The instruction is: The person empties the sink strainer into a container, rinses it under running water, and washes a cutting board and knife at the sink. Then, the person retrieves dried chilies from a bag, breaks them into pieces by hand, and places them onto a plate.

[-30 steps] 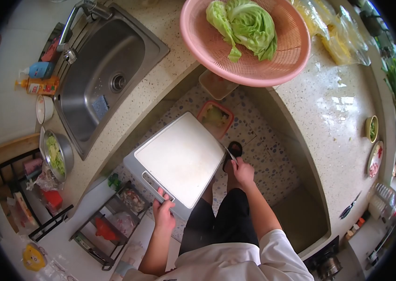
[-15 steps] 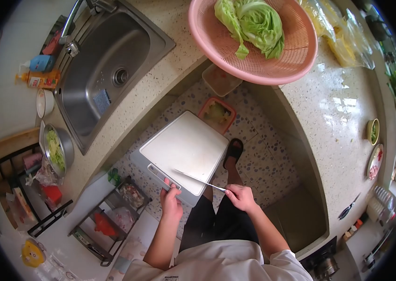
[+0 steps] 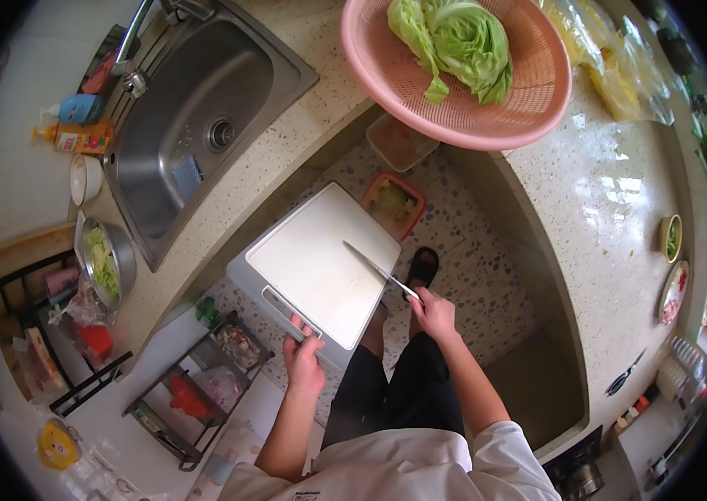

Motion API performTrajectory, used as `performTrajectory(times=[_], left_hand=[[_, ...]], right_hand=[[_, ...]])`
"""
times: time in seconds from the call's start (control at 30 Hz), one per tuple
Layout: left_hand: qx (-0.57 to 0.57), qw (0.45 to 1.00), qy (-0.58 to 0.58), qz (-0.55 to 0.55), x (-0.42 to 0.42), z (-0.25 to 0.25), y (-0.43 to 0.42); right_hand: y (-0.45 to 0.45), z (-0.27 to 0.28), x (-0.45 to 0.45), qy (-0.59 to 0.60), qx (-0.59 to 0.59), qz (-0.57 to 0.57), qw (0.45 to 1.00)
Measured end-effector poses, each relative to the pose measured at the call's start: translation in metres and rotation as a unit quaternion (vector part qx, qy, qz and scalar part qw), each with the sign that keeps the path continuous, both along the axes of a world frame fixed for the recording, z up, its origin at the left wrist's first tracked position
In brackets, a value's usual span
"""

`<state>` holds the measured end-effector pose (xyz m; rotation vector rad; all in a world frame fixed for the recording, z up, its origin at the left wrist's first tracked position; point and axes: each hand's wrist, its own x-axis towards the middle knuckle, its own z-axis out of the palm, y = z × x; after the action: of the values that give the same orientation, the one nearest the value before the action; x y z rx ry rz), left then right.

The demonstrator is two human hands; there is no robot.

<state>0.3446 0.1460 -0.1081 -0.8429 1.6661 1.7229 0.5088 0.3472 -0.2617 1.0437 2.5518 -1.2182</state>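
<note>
1. The left hand is closed on the cutting board, with the fingers at the handle slot of its near left edge.
2. The cutting board is held in front of the body, above the floor; it has a white face and a grey border.
3. The right hand is gripping the knife by its handle, and the fingers are wrapped around it.
4. The blade lies across the right part of the white face and points away from the person; whether it touches the surface, I cannot tell.
5. Beyond the board, on the floor, there is a tub with orange-pink rim, which has something pale green inside.
6. On the counter, at its far part, stands the pink basket, and in it is a lettuce.
7. To the left is the sink with a blue sponge inside.
8. Near the sink, a metal bowl contains cut greens.
9. To the right, on the counter, are scissors.
</note>
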Motion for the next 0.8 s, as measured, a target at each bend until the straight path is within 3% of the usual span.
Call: performTrajectory(times=[0.07, 0.17, 0.27, 0.37, 0.67, 0.73, 0.8], left_hand=[[0.001, 1.000, 0.012, -0.008, -0.003, 0.004, 0.005], [-0.011, 1.000, -0.008, 0.010, -0.005, 0.005, 0.007], [-0.023, 0.999, -0.034, 0.021, -0.002, -0.008, 0.000], [-0.020, 0.999, -0.039, 0.030, 0.004, -0.008, 0.006], [-0.006, 0.999, -0.029, 0.019, 0.013, 0.002, 0.010], [-0.013, 0.999, -0.031, 0.036, 0.015, 0.000, 0.008], [-0.004, 0.998, -0.034, 0.046, 0.014, -0.001, 0.008]], right_hand=[[0.002, -0.006, -0.006, -0.018, 0.031, -0.008, 0.999], [0.001, 0.006, -0.003, -0.018, -0.022, -0.013, 1.000], [-0.010, 0.031, 0.009, 0.059, -0.063, 0.001, 0.996], [-0.013, 0.055, 0.010, 0.078, -0.023, 0.072, 0.994], [0.003, -0.031, -0.001, -0.028, 0.066, -0.029, 0.997], [0.007, -0.028, -0.004, -0.052, 0.044, -0.077, 0.995], [0.007, -0.014, 0.003, 0.004, -0.007, -0.069, 0.998]])
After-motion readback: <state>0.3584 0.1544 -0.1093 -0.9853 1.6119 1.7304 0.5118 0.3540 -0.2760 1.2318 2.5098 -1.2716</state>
